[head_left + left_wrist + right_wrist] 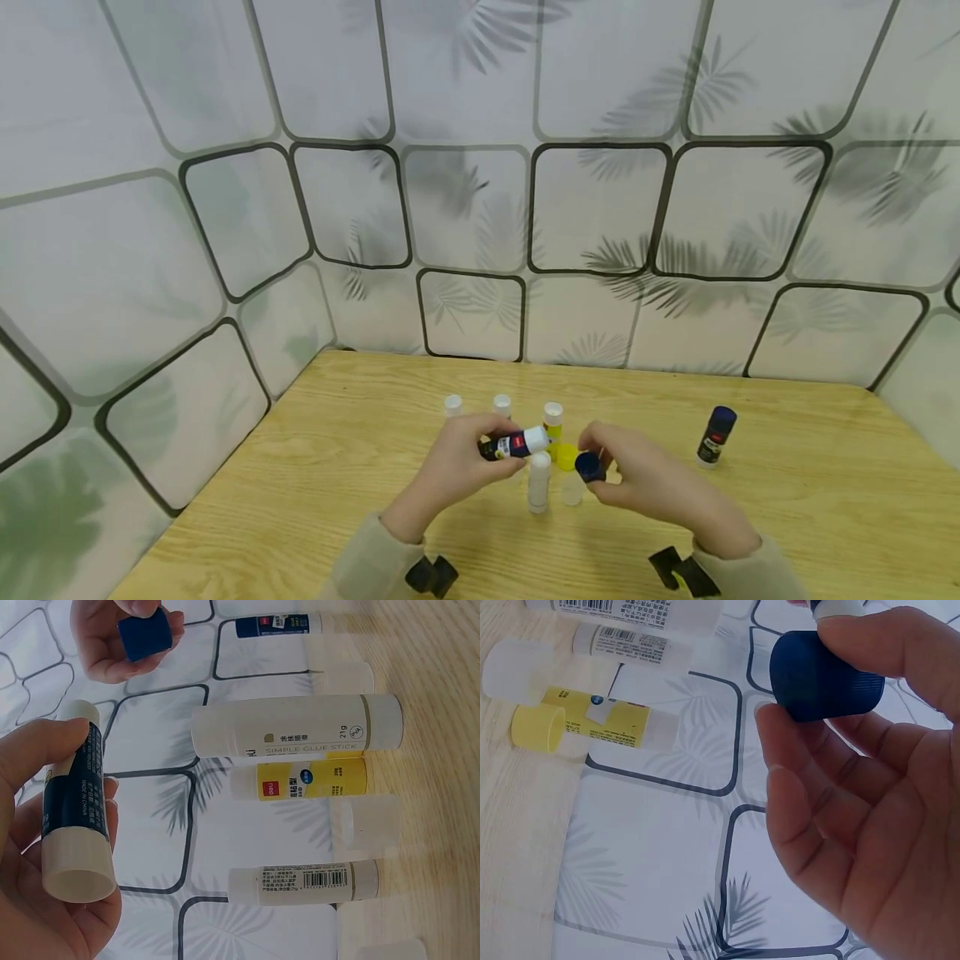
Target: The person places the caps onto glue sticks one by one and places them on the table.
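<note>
Left wrist: navy-labelled glue stick [79, 795], "MADE IN CHINA", in left grip [21, 832]

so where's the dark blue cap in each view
Head: the dark blue cap is below and right of centre, in the right hand.
Left wrist: at the top, left of centre.
Right wrist: upper part, right of centre.
Shared landmark: the yellow-labelled glue stick.

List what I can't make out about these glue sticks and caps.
Head: lower part of the leftmost standing glue stick, behind the left hand.
Head: fine print on the far-right glue stick, too small.
Left wrist: label of the held glue stick, partly under that hand.
Right wrist: large white glue stick, cut by top edge.
</note>
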### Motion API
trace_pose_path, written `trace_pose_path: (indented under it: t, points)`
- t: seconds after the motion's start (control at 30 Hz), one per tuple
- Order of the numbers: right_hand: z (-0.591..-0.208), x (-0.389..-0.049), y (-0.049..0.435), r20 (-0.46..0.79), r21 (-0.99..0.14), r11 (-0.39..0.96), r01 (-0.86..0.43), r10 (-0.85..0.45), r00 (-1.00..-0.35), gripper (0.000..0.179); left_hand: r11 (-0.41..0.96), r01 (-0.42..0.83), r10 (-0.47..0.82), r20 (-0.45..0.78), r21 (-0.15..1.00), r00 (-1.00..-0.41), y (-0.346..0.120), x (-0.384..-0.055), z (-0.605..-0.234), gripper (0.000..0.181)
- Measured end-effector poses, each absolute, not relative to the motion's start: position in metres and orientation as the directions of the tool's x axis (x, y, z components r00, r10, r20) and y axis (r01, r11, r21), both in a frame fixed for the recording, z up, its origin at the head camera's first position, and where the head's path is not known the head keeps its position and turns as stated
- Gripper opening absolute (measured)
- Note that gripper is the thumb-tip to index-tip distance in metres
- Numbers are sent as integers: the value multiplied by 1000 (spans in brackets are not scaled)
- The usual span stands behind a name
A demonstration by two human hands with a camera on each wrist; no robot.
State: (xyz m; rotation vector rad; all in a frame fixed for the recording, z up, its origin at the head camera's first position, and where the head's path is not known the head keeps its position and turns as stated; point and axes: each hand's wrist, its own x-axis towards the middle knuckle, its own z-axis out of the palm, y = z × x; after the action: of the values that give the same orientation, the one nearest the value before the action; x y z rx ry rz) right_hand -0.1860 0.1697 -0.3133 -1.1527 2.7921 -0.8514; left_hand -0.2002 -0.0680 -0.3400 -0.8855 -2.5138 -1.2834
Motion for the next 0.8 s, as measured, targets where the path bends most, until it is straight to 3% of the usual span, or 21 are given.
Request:
trace_pose_path:
  t: [0.3, 0.8]
  points:
    - [-314, -185, 163, 207, -493, 599, -631, -623, -754, 26, 415, 610, 465, 419, 675, -780, -65, -197, -338, 23]
    - [-323, -187, 157, 361, -464, 526, -713, -623, -694, 25, 377, 622, 481, 429, 686, -765, -58, -193, -339, 23]
